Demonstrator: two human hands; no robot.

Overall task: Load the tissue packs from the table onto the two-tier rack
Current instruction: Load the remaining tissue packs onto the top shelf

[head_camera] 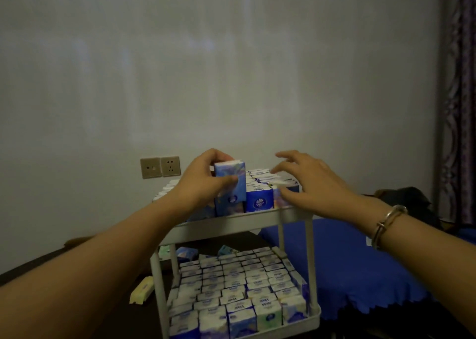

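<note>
Step in hand: seating one blue tissue pack (230, 177) into the front row of the top tier (231, 226) of the white two-tier rack (310, 274). The left hand (203, 181) holds it upright, thumb on the near face, fingers curled over the top; grip closed on the pack. Recommend lowering it straight down, flush beside the Vinda pack (259, 201), without tipping neighbours. The right hand (306, 184) hovers over the row, fingers spread, holding nothing. Both forearms are extended. The lower tier (315, 315) appears full; loose packs (141, 293) lie on the desk.
</note>
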